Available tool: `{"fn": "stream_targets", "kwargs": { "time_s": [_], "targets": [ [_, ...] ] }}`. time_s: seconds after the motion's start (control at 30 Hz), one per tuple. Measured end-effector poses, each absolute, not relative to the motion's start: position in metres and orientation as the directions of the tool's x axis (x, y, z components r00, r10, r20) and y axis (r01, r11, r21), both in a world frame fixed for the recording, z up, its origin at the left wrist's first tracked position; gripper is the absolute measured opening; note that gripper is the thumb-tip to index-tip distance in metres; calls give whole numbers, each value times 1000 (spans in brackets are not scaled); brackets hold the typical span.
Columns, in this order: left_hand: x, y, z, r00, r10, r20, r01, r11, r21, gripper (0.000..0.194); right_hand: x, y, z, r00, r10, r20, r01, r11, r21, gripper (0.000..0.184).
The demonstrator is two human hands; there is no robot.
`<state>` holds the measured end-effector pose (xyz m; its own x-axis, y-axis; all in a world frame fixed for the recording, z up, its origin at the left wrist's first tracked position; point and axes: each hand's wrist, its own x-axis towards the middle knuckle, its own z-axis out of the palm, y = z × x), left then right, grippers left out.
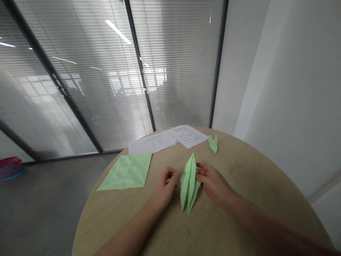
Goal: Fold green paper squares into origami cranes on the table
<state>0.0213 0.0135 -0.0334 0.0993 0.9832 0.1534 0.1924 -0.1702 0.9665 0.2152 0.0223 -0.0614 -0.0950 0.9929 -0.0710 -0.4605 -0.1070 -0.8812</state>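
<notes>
A light green origami paper, folded into a long pointed shape with two points toward me, stands in the middle of the round table. My right hand grips its right edge, thumb in front and fingers partly behind the paper. Just left of it is my left hand, its fingers curled in and the thumb bent over them; I see nothing in it. A narrow gap seems to part that hand from the paper. Farther left lies a flat green sheet with fold creases across it.
Two printed white sheets, one on the left and one on the right, lie at the table's far edge. A small folded green paper figure sits to their right. Past the wooden table are a glass partition with blinds and a white wall. A red basket is on the floor.
</notes>
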Motion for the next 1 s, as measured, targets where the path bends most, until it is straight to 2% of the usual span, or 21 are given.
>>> {"fn": "stream_targets", "kwargs": {
  "time_s": [0.07,0.13,0.2,0.27,0.33,0.53,0.73,0.83,1.0],
  "targets": [
    [20,10,-28,87,937,339,329,-349,878,22,215,22,-62,-113,992,-59,-451,-104,-886,43],
    [19,6,-25,138,884,446,454,-457,765,21,214,20,-61,-120,992,-38,-454,-89,-887,35],
    [19,3,-22,195,866,461,531,-488,692,18,212,16,-58,-124,992,-19,-458,-74,-886,31],
    [21,2,-21,212,873,440,561,-478,677,11,210,12,-55,-149,989,-5,-460,-74,-885,28],
    [22,2,-21,200,886,419,567,-453,688,6,209,9,-52,-187,982,6,-464,-83,-882,25],
    [20,10,-28,186,927,327,531,-375,760,18,210,8,-49,-246,969,-1,-453,-116,-884,31],
    [12,21,-35,86,979,184,206,-198,958,24,216,16,-56,-178,982,-62,-494,-144,-857,32],
    [9,26,-38,77,975,210,140,-219,966,24,219,21,-60,-135,985,-111,-530,-166,-832,23],
    [6,25,-35,50,961,271,183,-275,944,24,222,25,-66,-161,973,-164,-590,-229,-774,16]
  ]
}}
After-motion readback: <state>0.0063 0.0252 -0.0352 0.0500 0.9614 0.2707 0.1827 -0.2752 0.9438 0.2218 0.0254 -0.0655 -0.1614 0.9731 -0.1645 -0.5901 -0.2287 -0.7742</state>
